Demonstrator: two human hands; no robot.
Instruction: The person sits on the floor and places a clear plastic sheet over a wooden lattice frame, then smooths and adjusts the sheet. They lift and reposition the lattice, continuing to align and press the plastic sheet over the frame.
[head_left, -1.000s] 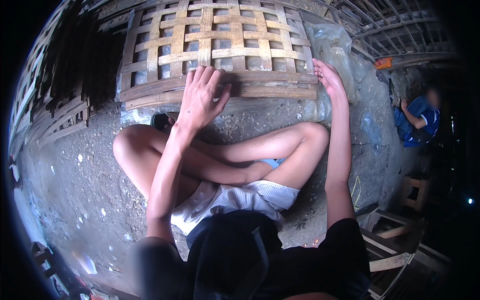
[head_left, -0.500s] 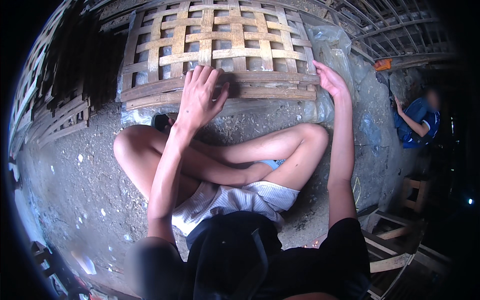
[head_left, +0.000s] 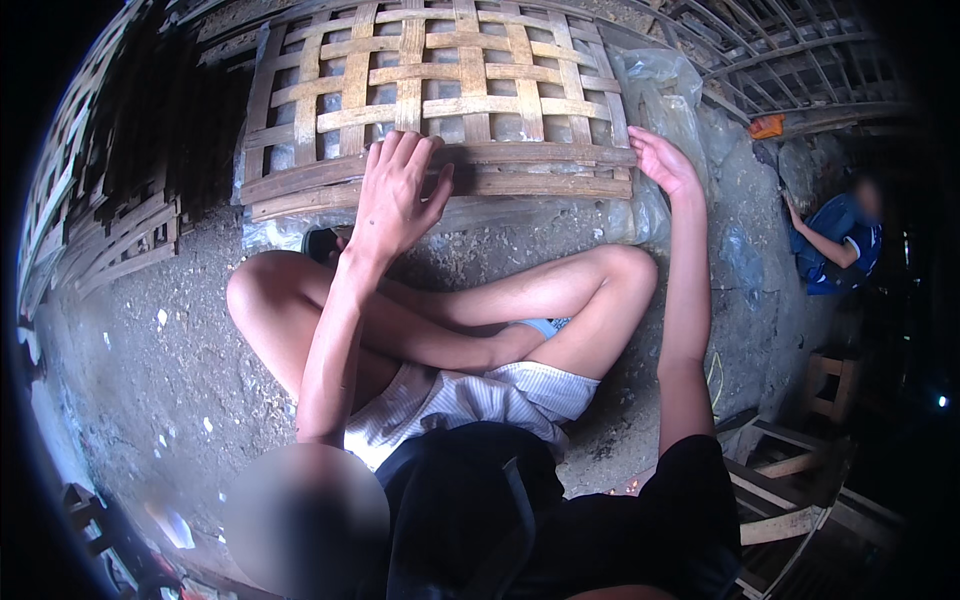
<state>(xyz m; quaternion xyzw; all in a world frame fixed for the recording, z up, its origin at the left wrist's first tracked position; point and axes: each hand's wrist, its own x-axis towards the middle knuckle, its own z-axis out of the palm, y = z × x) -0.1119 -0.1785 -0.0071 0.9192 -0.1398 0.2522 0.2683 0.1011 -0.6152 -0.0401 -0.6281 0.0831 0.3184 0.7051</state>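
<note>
In front of me lies a woven bamboo panel (head_left: pixel 470 105) of crossing pale strips, with darker slats along its near edge. My left hand (head_left: pixel 395 190) rests on those near slats, left of their middle. Its fingers lie side by side over the slats and its thumb stands apart. At the panel's right edge, close to the near corner, is my right hand (head_left: pixel 662 165). Its fingers are stretched toward the edge, with the tips at or beside it; whether they touch the wood is hard to tell. Below the panel my crossed legs are on the ground.
Clear plastic sheeting (head_left: pixel 665 90) shows under and right of the panel. More bamboo slatwork (head_left: pixel 135 235) stands at left. Wooden frames (head_left: pixel 790 520) lie at lower right, near a small wooden stool (head_left: pixel 830 385). Another person in blue (head_left: pixel 835 240) sits at far right.
My left hand has barely shifted on the slats. My right hand has moved slightly at the panel's edge, its fingertips a little lower. The panel stays in place.
</note>
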